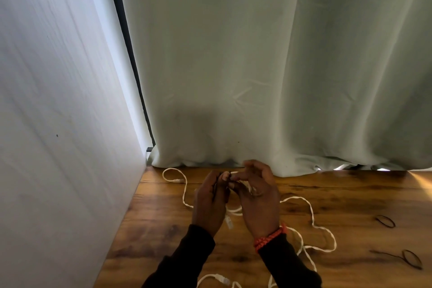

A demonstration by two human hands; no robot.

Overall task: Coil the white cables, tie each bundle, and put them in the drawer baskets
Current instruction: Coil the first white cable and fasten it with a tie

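Loose white cable (311, 215) sprawls uncoiled over the wooden bench (350, 194), one connector end (224, 279) nearest the camera, another loop (174, 174) by the curtain (257, 65). Left hand (210, 199) pinches a thin dark tie (216, 184); right hand (257, 196) has fingers curled round a white cable bundle, partly hidden. Both grips closed on their items. Two spare ties (385, 221) (412, 262) lie well apart to the right. Risk, judged: tie slips off the fingertips, or the bundle springs open if the right grip slackens. No drawer baskets in view.
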